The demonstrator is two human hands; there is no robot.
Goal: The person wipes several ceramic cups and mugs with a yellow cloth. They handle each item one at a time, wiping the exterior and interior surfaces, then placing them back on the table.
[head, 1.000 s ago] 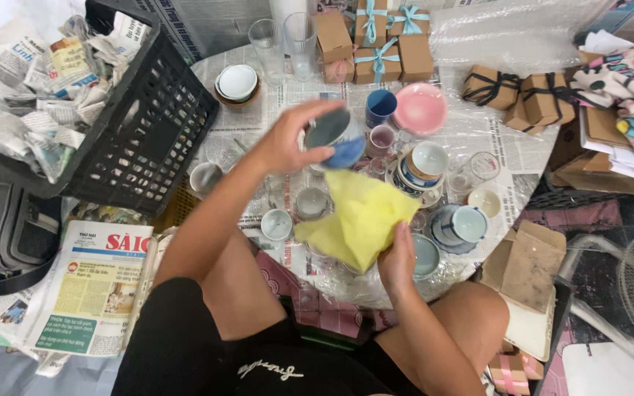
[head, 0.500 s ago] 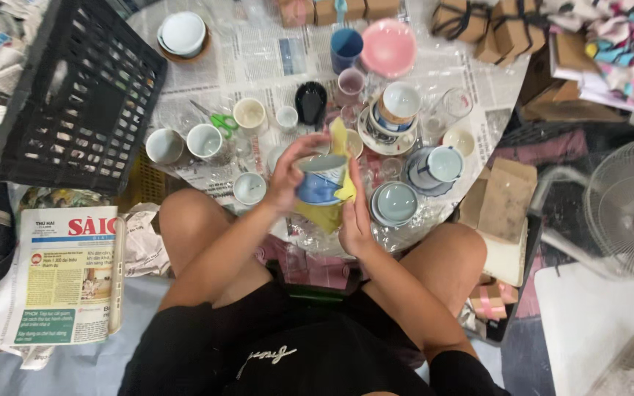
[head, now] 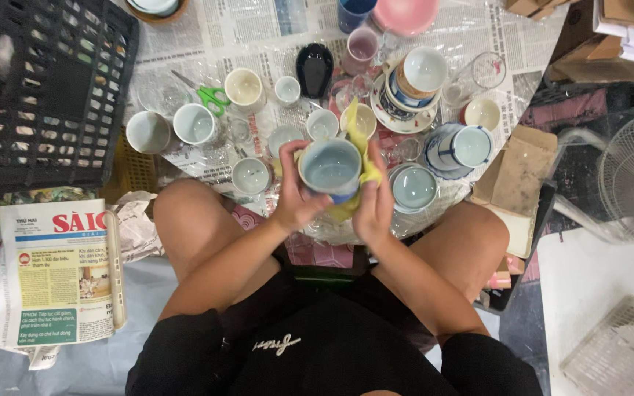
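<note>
Wiping in progress: left hand (head: 293, 196) holds a pale blue ceramic cup (head: 330, 167) at its side, mouth up, lifted just above the newspaper-covered surface (head: 258, 33) in front of the knees. Right hand (head: 374, 198) presses a yellow cloth (head: 361, 150) against the cup's far side; the cloth wraps round behind and under it. Left grip closed around the cup wall, right grip closed on the cloth and cup together.

Progress, judged: one cup in hand, mid-wipe. Many pieces lie spread on the surface: white cups (head: 194, 123), a black spoon rest (head: 314, 67), stacked cups and saucers (head: 414, 81), a blue-glazed bowl (head: 414, 186). Cannot tell which are already wiped. Black crate (head: 45, 95) at left, green scissors (head: 213, 95) near the cups.

Versus a second ago: then the left hand reached out over the dishes and the cloth hung loose in the right; half a second ago the cup was already between the hands. Now it is held closer, opening facing the camera, cloth tucked around it.
</note>
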